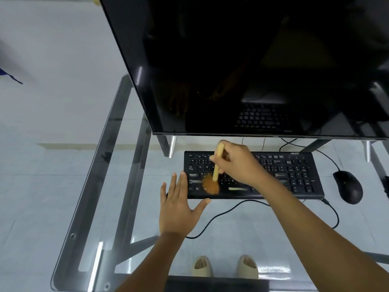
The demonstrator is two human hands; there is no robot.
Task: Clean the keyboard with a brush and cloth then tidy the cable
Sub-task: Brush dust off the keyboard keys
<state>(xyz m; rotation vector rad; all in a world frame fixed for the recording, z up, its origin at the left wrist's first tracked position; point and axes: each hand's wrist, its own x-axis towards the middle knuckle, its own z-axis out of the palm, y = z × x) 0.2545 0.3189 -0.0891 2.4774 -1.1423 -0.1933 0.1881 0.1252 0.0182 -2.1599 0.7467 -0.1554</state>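
A black keyboard (pixel 294 173) lies on the glass desk under the monitor. My right hand (pixel 240 163) grips a brush (pixel 217 163) by its pale wooden handle. The brush's orange-brown bristles, blurred, rest on the keys at the keyboard's lower left. My left hand (pixel 179 207) lies flat with fingers spread on the glass, touching the keyboard's left front corner. The keyboard's black cable (pixel 221 213) leaves the right front corner, loops along the desk in front and ends behind my left wrist. No cloth is in view.
A large dark monitor (pixel 252 66) overhangs the keyboard's back edge. A black mouse (pixel 348 187) sits right of the keyboard with its cable running back. The glass desk (pixel 105 186) has a metal frame; my feet in pale slippers show through it.
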